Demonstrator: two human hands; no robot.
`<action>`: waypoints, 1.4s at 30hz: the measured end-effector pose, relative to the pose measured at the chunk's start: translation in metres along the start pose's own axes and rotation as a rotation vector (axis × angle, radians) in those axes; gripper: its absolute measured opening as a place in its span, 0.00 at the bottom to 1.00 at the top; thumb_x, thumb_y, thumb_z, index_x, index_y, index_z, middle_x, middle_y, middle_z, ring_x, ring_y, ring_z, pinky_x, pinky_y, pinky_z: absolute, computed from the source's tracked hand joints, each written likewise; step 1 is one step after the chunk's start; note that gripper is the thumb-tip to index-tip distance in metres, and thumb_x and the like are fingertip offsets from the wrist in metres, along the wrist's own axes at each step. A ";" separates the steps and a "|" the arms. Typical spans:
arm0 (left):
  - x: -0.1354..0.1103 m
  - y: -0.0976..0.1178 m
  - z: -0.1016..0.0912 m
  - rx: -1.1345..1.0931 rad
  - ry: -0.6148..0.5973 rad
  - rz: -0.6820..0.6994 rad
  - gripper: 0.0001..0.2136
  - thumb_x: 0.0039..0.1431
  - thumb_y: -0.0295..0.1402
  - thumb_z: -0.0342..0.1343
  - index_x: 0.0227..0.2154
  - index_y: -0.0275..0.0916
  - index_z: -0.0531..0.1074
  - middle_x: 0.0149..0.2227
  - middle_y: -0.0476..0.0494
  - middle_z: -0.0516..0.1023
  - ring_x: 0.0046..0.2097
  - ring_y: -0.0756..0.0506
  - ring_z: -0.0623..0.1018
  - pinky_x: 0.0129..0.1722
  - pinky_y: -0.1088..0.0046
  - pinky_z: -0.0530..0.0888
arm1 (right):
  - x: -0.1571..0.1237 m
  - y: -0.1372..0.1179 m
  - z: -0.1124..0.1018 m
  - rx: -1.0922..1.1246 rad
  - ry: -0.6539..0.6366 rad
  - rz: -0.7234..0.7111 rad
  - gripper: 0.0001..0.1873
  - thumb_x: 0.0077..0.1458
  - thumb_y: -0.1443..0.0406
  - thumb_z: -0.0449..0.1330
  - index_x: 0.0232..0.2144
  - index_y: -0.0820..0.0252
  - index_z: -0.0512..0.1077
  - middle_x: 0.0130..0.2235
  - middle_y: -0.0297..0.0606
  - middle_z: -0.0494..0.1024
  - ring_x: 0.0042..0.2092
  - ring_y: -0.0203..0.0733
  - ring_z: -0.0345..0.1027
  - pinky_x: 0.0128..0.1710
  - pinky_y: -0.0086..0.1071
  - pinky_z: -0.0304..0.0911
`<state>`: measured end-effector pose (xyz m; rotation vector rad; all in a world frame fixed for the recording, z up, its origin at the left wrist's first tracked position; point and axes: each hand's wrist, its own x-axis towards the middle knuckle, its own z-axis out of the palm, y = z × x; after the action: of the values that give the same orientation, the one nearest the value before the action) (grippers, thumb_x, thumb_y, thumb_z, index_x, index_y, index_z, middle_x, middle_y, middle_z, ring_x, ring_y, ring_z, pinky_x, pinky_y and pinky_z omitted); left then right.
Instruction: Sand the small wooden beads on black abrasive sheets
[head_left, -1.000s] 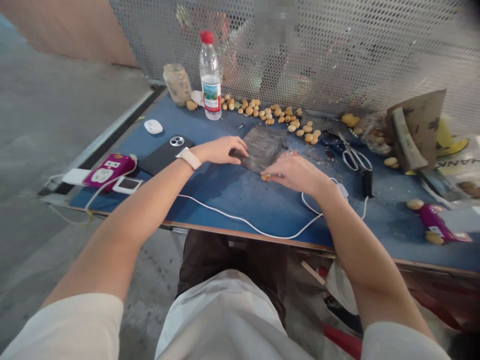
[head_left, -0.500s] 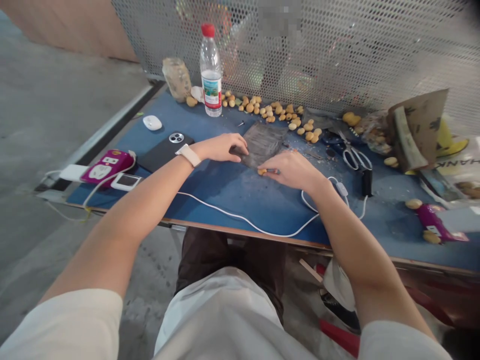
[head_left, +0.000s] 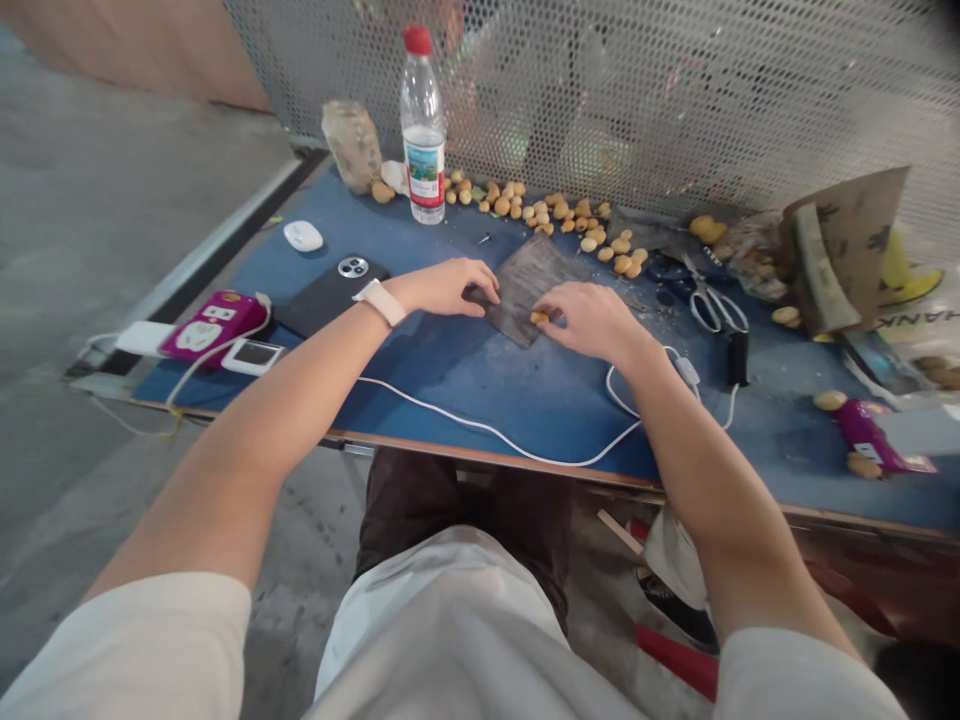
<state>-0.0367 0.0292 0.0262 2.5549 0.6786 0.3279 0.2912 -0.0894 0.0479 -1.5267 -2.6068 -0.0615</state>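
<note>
From where I'm watching, a perforated metal screen [head_left: 637, 100] rises along the far edge of the blue tabletop [head_left: 480, 420], grey concrete floor [head_left: 112, 220] spreads past its left edge, and a pinkish-tan wall [head_left: 142, 50] stands beyond.

R hand [head_left: 589, 320] moving up & fwd vs. earlier pics, pinching small tan rounded piece [head_left: 538, 317], now sliding it from sheet's lower edge onto dark grey rough rectangular sheet [head_left: 527, 290]. Sheet turning slightly clockwise, its top corner swinging right, beside L hand [head_left: 442, 288].
</note>
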 end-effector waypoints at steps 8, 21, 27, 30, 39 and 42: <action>0.000 -0.003 0.001 0.041 0.000 0.010 0.17 0.76 0.39 0.73 0.62 0.49 0.96 0.75 0.39 0.89 0.70 0.35 0.88 0.77 0.54 0.80 | -0.006 -0.003 0.003 0.074 -0.028 -0.072 0.17 0.82 0.61 0.67 0.62 0.50 0.94 0.55 0.48 0.95 0.57 0.61 0.87 0.56 0.48 0.76; 0.000 -0.003 0.001 -0.010 0.010 -0.007 0.16 0.74 0.42 0.75 0.59 0.49 0.97 0.74 0.38 0.89 0.71 0.33 0.88 0.79 0.50 0.80 | -0.012 0.057 0.018 0.377 0.273 0.189 0.13 0.74 0.55 0.74 0.55 0.53 0.91 0.47 0.47 0.97 0.47 0.61 0.91 0.57 0.55 0.85; -0.001 0.006 0.002 0.031 0.035 -0.010 0.13 0.73 0.40 0.73 0.55 0.46 0.95 0.72 0.35 0.90 0.70 0.32 0.88 0.82 0.48 0.77 | -0.010 0.053 0.021 0.457 0.296 0.188 0.11 0.70 0.57 0.73 0.52 0.52 0.88 0.49 0.47 0.97 0.48 0.60 0.91 0.58 0.56 0.85; 0.002 0.015 0.008 0.047 0.074 -0.026 0.11 0.76 0.44 0.72 0.49 0.45 0.94 0.66 0.34 0.92 0.66 0.33 0.89 0.79 0.49 0.77 | -0.009 0.054 0.021 0.428 0.278 0.206 0.10 0.69 0.59 0.74 0.50 0.52 0.89 0.48 0.46 0.96 0.49 0.61 0.91 0.59 0.56 0.84; 0.011 0.039 0.040 0.177 0.190 -0.157 0.25 0.68 0.59 0.82 0.43 0.43 0.83 0.58 0.32 0.86 0.61 0.28 0.83 0.77 0.40 0.74 | -0.006 0.032 0.016 0.425 0.065 -0.004 0.16 0.71 0.64 0.75 0.58 0.47 0.95 0.50 0.41 0.98 0.50 0.56 0.91 0.59 0.49 0.81; 0.010 0.036 0.042 0.169 0.197 -0.160 0.25 0.67 0.61 0.82 0.43 0.45 0.83 0.58 0.34 0.85 0.61 0.28 0.81 0.75 0.41 0.75 | -0.004 0.026 0.019 0.441 0.055 -0.113 0.15 0.75 0.62 0.73 0.58 0.46 0.96 0.53 0.42 0.98 0.55 0.58 0.90 0.62 0.50 0.80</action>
<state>0.0011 -0.0092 0.0089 2.6268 1.0178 0.4911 0.3143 -0.0788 0.0283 -1.2061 -2.4430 0.4245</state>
